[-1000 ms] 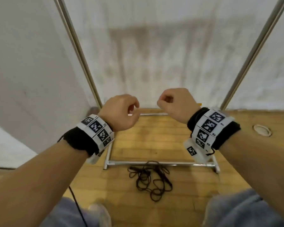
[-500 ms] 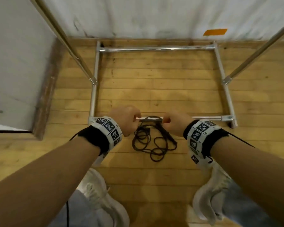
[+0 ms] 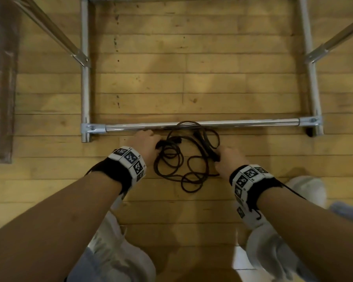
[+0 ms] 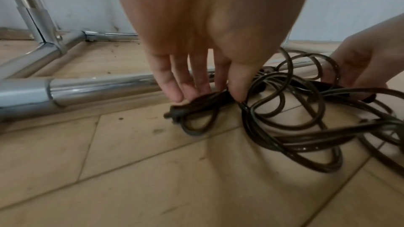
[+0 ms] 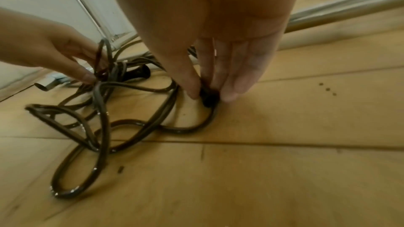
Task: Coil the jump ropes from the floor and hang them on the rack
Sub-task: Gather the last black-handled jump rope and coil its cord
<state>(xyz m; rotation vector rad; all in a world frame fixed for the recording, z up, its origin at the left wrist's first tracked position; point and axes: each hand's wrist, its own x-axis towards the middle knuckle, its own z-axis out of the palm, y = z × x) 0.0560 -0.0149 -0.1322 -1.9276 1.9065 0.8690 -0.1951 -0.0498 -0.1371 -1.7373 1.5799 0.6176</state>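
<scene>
A tangled black jump rope (image 3: 183, 165) lies on the wooden floor against the front bar of the chrome rack (image 3: 232, 123). My left hand (image 3: 145, 143) reaches down at the tangle's left side; in the left wrist view its thumb and fingertips (image 4: 174, 92) pinch one black handle (image 4: 196, 104) that rests on the floor. My right hand (image 3: 230, 159) is at the tangle's right side, and the right wrist view shows its thumb and fingers pinching the other handle's end (image 5: 208, 97). The rope's loops (image 5: 94, 127) sprawl between both hands.
The rack's base tubes (image 3: 85, 78) frame a rectangle of floor beyond the rope, with slanted uprights (image 3: 332, 43) at both sides. My white shoes (image 3: 273, 247) stand just behind the rope. A dark baseboard (image 3: 2, 78) runs along the left.
I have bent down: the view dropped from the wall to the floor, and both hands went from loose fists held up in the air to pinching the rope's handles on the floor.
</scene>
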